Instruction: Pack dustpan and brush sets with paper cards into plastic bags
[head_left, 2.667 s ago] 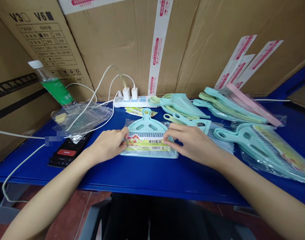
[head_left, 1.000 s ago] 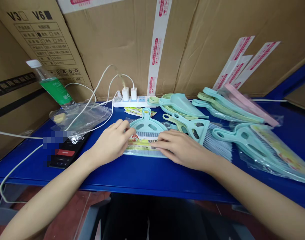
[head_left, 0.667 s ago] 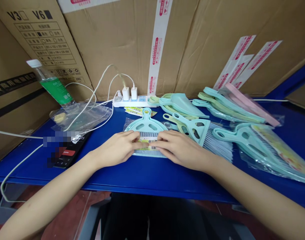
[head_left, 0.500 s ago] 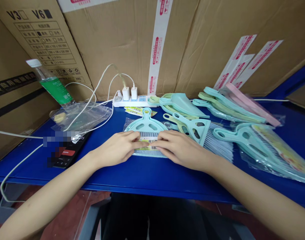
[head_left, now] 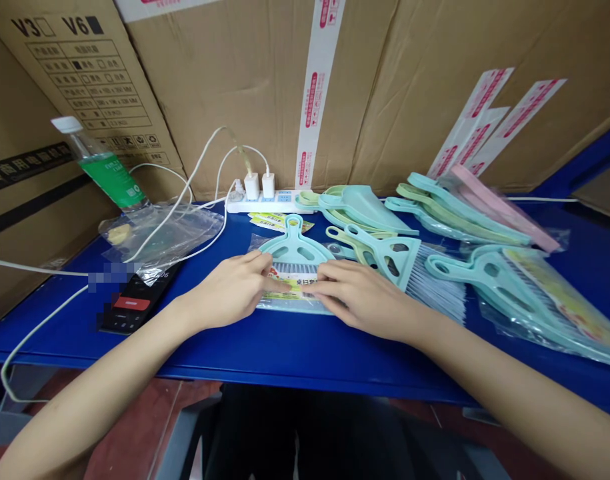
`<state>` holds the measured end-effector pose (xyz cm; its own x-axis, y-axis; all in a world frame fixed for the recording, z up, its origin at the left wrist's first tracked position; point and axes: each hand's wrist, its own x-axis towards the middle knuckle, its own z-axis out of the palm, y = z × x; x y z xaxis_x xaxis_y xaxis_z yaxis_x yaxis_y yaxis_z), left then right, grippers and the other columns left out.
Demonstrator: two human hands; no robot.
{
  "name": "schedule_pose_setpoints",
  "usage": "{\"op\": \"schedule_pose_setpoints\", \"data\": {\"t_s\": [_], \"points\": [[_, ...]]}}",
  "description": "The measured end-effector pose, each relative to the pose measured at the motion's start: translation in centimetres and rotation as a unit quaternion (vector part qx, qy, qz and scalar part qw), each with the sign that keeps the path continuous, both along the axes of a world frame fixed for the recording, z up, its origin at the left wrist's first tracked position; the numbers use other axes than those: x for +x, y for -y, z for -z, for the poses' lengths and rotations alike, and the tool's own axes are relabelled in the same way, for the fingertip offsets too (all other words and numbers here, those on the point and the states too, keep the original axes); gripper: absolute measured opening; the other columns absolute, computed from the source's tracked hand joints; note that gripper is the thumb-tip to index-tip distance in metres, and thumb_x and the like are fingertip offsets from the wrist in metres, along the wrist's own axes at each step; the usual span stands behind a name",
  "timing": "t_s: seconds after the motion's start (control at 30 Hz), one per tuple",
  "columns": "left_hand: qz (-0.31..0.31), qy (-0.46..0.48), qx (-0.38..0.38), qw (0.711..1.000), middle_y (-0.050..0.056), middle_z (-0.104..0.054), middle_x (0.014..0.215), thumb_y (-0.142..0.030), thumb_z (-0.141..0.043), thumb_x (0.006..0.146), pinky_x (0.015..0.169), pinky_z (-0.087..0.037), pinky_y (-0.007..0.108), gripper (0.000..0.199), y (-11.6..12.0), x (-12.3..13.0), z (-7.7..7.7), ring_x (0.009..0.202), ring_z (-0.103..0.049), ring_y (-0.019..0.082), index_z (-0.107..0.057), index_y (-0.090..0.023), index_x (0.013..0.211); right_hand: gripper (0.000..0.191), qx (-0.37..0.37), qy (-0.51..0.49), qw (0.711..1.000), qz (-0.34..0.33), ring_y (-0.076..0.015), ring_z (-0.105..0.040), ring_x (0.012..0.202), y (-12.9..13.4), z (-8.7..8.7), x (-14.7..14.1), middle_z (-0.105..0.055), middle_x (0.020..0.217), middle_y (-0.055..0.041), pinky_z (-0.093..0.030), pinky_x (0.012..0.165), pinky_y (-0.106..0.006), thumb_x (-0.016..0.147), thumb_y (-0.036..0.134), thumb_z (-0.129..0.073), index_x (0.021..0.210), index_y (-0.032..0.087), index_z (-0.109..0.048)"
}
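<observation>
A light-blue dustpan [head_left: 295, 247] with a brush lies flat in front of me, its handle pointing away. Across the grey brush bristles [head_left: 297, 268] sits a yellow-and-white label card [head_left: 301, 285]. My left hand [head_left: 242, 287] is closed at the card's left part, fingers bent and one digit lying along its face. From the other side my right hand [head_left: 352, 293] grips the card's right part with bent, pressed-together fingers. Clear plastic shows around the dustpan; the undersides of both hands' grips are hidden.
More dustpans and brushes lie to the right, among them a bagged blue set [head_left: 525, 300] and a pink one [head_left: 505, 207]. Behind stand a power strip [head_left: 285, 200] and cardboard boxes [head_left: 265, 87]. A bottle [head_left: 109, 177], white cables and a phone [head_left: 135, 303] are at left.
My left hand has shifted slightly left along the label card, uncovering more of its print. My right hand stays nearly still.
</observation>
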<state>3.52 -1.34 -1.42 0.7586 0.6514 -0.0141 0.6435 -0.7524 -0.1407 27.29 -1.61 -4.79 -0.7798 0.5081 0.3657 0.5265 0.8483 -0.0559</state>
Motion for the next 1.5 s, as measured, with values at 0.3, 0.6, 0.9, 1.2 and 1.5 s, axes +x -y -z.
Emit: {"op": "schedule_pose_setpoints", "data": {"t_s": [0.3,0.6,0.9,1.2,1.5], "points": [[-0.045,0.007,-0.026,0.999,0.004,-0.05,0.077,0.0,-0.04,0.083,0.072,-0.046,0.028,0.055,-0.5,-0.9,-0.8,0.079,-0.049,0.018,-0.072,-0.035,0.11,0.033,-0.042,0.003,0.999,0.019,-0.0186,-0.055,0.073,0.0,-0.3,0.2,-0.06,0.076,-0.005,-0.041,0.063,-0.03,0.094,0.016,-0.045,0.106,0.022,-0.074],[-0.079,0.006,-0.055,0.995,0.003,-0.052,0.078,-0.003,-0.037,0.083,0.07,-0.046,0.024,0.055,-0.7,-2.2,-1.3,0.078,-0.05,0.015,-0.074,-0.037,0.105,0.033,-0.054,0.001,0.998,0.016,-0.0187,-0.055,0.071,0.0,-0.5,0.3,-0.061,0.074,-0.0055,-0.041,0.063,-0.031,0.092,0.016,-0.045,0.104,0.02,-0.076],[-0.135,-0.026,-0.086,0.987,0.002,-0.057,0.079,-0.003,-0.034,0.081,0.062,-0.041,0.023,0.059,-0.7,-3.0,-2.2,0.075,-0.055,0.014,-0.074,-0.039,0.104,0.032,-0.081,-0.001,0.997,0.019,-0.0191,-0.054,0.072,-0.2,-0.9,0.4,-0.063,0.07,-0.0046,-0.042,0.068,-0.033,0.091,0.016,-0.047,0.102,0.02,-0.076],[-0.12,0.013,-0.05,0.991,0.002,-0.06,0.08,-0.007,-0.036,0.082,0.064,-0.045,0.024,0.049,-0.5,-2.8,-1.6,0.073,-0.056,0.014,-0.077,-0.031,0.094,0.033,-0.069,-0.023,0.997,0.01,-0.0174,-0.054,0.068,-0.1,-1.0,0.7,-0.064,0.067,-0.0041,-0.042,0.066,-0.032,0.091,0.014,-0.044,0.093,0.018,-0.077],[0.033,0.002,-0.014,0.999,0.004,-0.061,0.091,-0.008,-0.04,0.088,0.085,-0.049,0.031,0.046,-0.5,-1.5,-0.1,0.088,-0.059,0.018,-0.063,-0.028,0.123,0.032,-0.062,-0.034,0.997,-0.011,-0.0173,-0.054,0.068,-0.2,-1.0,0.7,-0.065,0.068,-0.004,-0.043,0.068,-0.032,0.093,0.015,-0.043,0.092,0.017,-0.075]]}}
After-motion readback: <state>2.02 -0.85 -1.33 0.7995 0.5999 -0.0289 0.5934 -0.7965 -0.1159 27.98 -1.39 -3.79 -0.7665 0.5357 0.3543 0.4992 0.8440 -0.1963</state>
